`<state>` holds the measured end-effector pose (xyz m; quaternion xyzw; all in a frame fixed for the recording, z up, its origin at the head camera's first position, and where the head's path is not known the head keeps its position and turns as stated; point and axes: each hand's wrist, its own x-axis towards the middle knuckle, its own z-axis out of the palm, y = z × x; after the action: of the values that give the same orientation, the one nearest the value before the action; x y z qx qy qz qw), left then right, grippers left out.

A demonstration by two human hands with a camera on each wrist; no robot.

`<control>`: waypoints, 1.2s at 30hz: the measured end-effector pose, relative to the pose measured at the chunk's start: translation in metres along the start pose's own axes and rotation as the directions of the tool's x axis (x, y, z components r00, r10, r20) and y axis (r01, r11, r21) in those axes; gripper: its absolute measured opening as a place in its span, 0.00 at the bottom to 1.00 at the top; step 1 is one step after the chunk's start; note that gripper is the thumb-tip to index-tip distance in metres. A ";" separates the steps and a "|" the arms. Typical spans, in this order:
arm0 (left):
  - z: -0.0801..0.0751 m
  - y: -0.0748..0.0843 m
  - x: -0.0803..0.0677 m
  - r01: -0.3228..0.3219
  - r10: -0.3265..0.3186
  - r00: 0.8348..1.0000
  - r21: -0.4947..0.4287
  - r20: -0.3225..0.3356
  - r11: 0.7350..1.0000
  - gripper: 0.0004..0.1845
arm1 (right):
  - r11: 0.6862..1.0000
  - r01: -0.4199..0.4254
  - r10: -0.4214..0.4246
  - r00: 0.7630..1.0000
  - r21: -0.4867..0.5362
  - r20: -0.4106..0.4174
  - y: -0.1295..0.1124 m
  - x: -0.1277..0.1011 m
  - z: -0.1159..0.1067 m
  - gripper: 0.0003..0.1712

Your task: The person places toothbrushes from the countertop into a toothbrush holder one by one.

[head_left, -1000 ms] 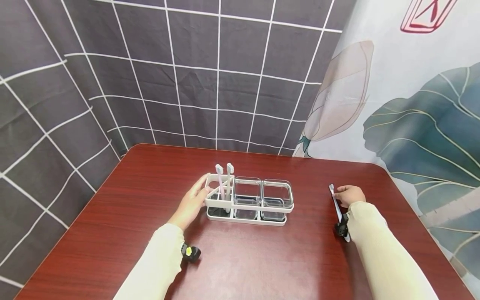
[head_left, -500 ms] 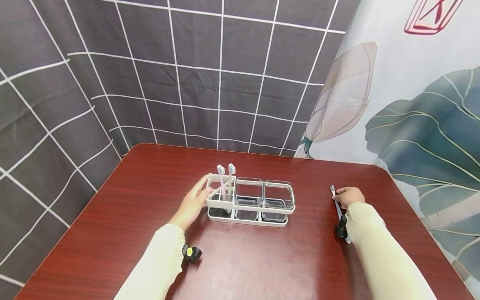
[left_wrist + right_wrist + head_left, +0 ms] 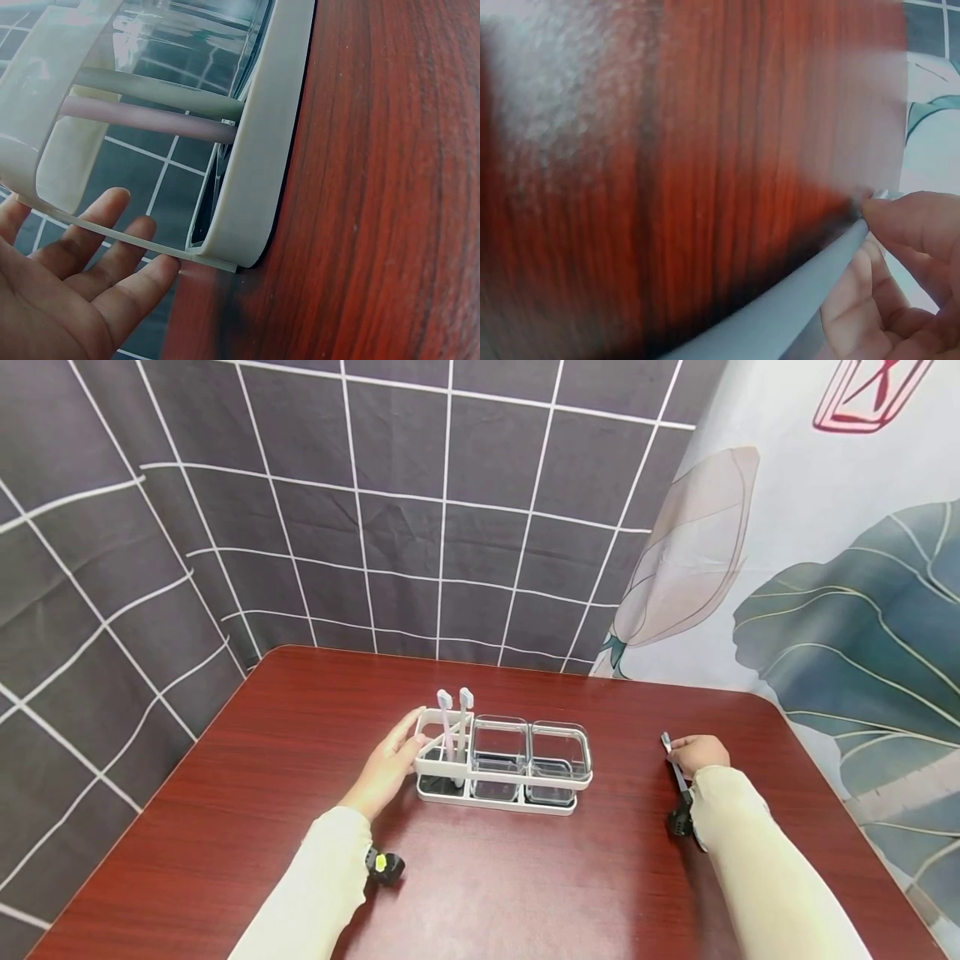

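Left hand point(image 3: 390, 763), fingers straight, is pressing the holder's point(image 3: 501, 778) left end to steady it, while right of the holder the right hand point(image 3: 699, 750) is pinching a grey toothbrush point(image 3: 672, 763) off the tabletop point(image 3: 525, 877).

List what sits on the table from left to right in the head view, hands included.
Left hand → two toothbrushes in the white holder → two clear cups → grey toothbrush → right hand.
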<state>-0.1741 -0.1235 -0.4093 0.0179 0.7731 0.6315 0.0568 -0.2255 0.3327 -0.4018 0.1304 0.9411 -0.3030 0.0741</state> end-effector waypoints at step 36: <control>-0.001 0.003 -0.002 0.001 -0.001 1.000 0.036 0.010 0.999 0.28 | 0.929 0.262 -0.224 0.960 0.260 -0.170 -0.062 -0.056 -0.017 0.20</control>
<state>-0.1728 -0.1235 -0.4063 0.0217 0.7839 0.6175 0.0606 -0.1908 0.2830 -0.3414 0.0423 0.9006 -0.4299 -0.0480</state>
